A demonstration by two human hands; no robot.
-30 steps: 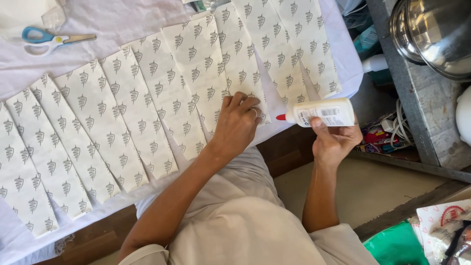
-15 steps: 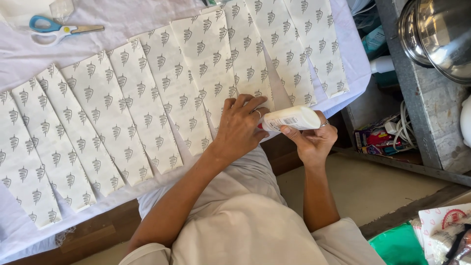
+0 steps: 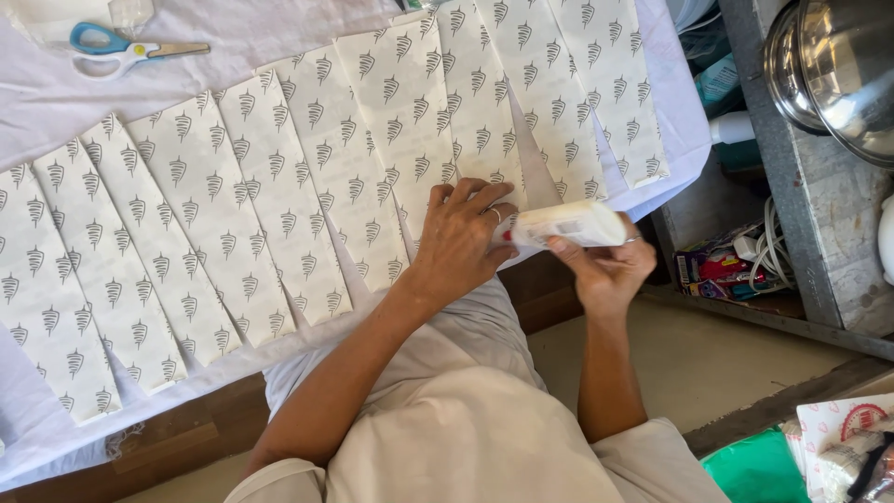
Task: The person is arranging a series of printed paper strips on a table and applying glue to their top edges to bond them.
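Right hand [image 3: 605, 265] fingers pinch a white bottle [image 3: 566, 224], its red tip half hidden by the left hand [image 3: 461, 237], whose fingers spread on a paper strip [image 3: 396, 140].

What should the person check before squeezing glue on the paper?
1. White glue bottle with red tip held in the right hand: ok.
2. Red tip pointing at the printed white paper strip: ok.
3. Left hand pressing that strip flat: ok.
4. Cap off the tip: cannot tell.
5. Strips lying in a row on the white cloth: ok.
6. Blue-handled scissors away from both hands: ok.
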